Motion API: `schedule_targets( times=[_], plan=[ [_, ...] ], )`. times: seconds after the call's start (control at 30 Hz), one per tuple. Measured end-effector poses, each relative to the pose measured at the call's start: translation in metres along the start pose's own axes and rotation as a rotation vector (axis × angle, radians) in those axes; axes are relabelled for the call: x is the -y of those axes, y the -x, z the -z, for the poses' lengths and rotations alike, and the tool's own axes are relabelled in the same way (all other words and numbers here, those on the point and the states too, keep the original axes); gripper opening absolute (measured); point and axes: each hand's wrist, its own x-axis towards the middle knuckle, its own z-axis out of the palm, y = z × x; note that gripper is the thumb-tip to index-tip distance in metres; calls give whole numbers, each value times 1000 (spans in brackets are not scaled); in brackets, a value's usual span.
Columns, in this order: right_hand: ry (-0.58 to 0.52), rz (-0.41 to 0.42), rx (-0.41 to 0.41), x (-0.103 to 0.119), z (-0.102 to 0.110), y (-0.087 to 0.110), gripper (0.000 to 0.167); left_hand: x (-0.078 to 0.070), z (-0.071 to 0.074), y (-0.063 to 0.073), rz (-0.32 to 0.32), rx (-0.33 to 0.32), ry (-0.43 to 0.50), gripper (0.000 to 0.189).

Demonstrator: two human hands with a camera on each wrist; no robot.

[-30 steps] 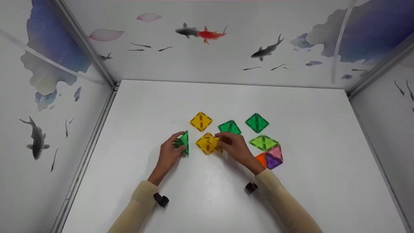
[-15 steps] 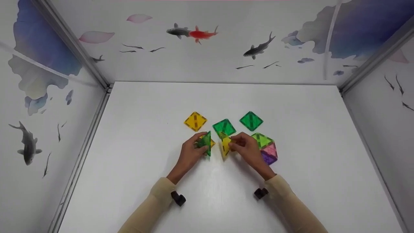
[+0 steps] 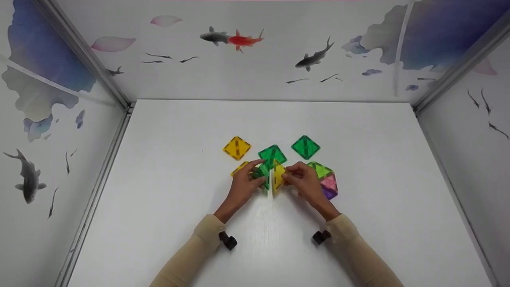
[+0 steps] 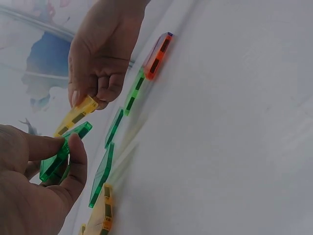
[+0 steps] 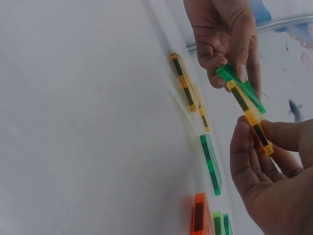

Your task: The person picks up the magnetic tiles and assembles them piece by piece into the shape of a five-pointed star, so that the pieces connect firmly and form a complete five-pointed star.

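My left hand (image 3: pixel 244 187) pinches a translucent green triangular magnetic tile (image 3: pixel 263 177) between thumb and fingers. My right hand (image 3: pixel 306 181) pinches a yellow triangular magnetic tile (image 3: pixel 277 178). Both tiles are raised off the table with their long edges facing, and the head view shows a narrow gap between them. In the right wrist view the yellow tile (image 5: pixel 250 117) partly overlaps the green tile (image 5: pixel 242 88); whether they touch there I cannot tell. Behind the hands a green square (image 3: pixel 272 154) lies flat, partly covered. A yellow square (image 3: pixel 240 168) is mostly hidden by my left hand.
Farther back lie another yellow square (image 3: pixel 237 148) and another green square (image 3: pixel 305 147). Right of my right hand, light green (image 3: pixel 322 170), pink (image 3: pixel 330 182) and purple (image 3: pixel 330 193) tiles form a cluster. An orange tile (image 5: pixel 199 215) shows in the right wrist view. Walls bound the white table (image 3: pixel 179 139).
My left hand has carried the green triangle rightward to the yellow one. My right hand has lifted the yellow triangle away from the near yellow square and turned it. The gap between the triangles has narrowed.
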Motion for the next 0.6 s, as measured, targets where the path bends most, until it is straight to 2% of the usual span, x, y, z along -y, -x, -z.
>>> schedule_targets(
  times=[0.27,0.6],
  plan=[
    [-19,11,11,0,1,-3,23,0,-1,-2,30,-2,13,52],
    [-15,22,18,-3,-4,-6,21,3,4,-4,21,-5,47,52]
  ],
)
